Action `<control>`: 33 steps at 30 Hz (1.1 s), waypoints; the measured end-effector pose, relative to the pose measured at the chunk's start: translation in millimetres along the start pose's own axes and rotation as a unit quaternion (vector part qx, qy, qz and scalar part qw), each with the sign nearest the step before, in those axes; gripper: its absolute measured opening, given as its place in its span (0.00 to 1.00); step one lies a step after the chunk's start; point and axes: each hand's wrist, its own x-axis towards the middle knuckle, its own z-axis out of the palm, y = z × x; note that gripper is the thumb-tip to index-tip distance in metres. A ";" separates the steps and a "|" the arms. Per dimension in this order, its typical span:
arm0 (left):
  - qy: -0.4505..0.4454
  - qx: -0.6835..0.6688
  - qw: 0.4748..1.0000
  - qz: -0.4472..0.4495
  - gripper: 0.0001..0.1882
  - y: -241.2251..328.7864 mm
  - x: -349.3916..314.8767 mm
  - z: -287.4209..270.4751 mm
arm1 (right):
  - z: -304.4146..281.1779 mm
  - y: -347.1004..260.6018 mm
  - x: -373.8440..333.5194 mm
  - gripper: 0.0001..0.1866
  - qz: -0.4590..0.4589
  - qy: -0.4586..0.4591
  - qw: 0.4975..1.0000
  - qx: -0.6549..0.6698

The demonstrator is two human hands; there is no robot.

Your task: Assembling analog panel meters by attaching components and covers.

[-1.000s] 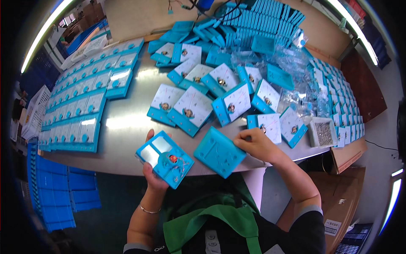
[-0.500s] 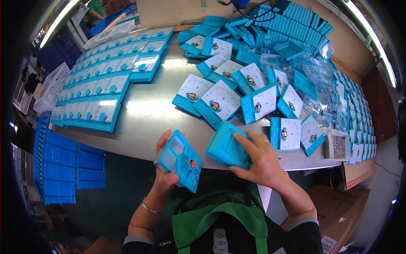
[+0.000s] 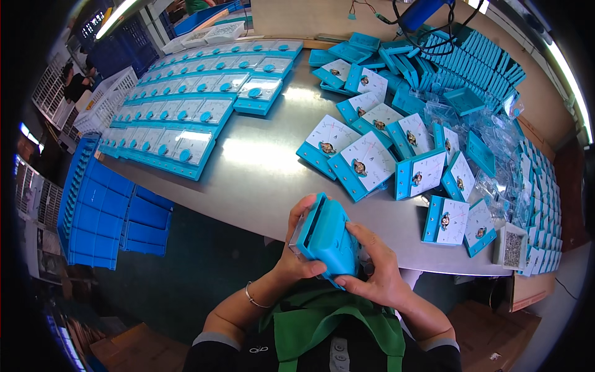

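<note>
Head view, lower middle of the frame: a green apron (image 3: pixel 334 316) fills the bottom edge, and just above it the left hand (image 3: pixel 290 263) grips a teal front half (image 3: pixel 305 234) with a clear cover, its thumb across the near edge. Against it, the right hand (image 3: pixel 381 273) grasps a teal back shell (image 3: pixel 334 242), fingers on the upper edge and thumb below; a dark gap shows between the two parts. Beyond them lies the metal table (image 3: pixel 248 192). Right of centre, white-dialled units (image 3: pixel 372 158) sit at mixed angles, with a white tray (image 3: pixel 514 247) of small parts at lower right and more units in rows (image 3: pixel 540 214) along the right edge. Blue bins (image 3: pixel 96 211) stand at left. Rows of clear-covered meters (image 3: pixel 164 139) cover the table's upper left; at upper right, clear covers (image 3: pixel 441 115) lie before lined-up teal cases (image 3: pixel 474 62).
</note>
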 end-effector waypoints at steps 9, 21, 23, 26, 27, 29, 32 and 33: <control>0.052 0.015 0.998 -0.022 0.62 0.9 -5.8 7.2 | 19.4 6.0 9.4 0.42 -0.049 0.047 0.998 -0.013; 0.088 0.836 0.540 0.044 0.41 63.3 128.6 -138.8 | -18.4 -0.1 6.9 0.26 0.160 -0.042 0.966 0.199; 0.108 0.870 0.482 0.009 0.38 64.0 142.5 -134.1 | -13.0 2.8 -3.1 0.25 0.144 -0.015 0.970 0.198; 0.027 0.815 0.547 0.189 0.27 45.8 153.5 -93.3 | -15.5 5.8 -6.8 0.24 0.161 -0.011 0.970 0.180; -0.023 0.754 0.628 0.191 0.24 36.5 152.6 -70.6 | -16.3 5.3 -9.0 0.24 0.189 -0.040 0.967 0.168; -0.080 0.704 0.694 0.132 0.20 11.8 146.0 -38.2 | -10.9 16.6 -8.9 0.26 0.192 -0.013 0.963 0.189; -0.086 0.742 0.654 0.121 0.20 -5.9 145.0 -11.0 | -16.9 26.1 7.9 0.28 0.255 0.052 0.934 0.244; -0.085 0.743 0.653 0.120 0.20 -5.3 142.1 -8.4 | -19.7 26.9 13.0 0.29 0.314 0.089 0.904 0.276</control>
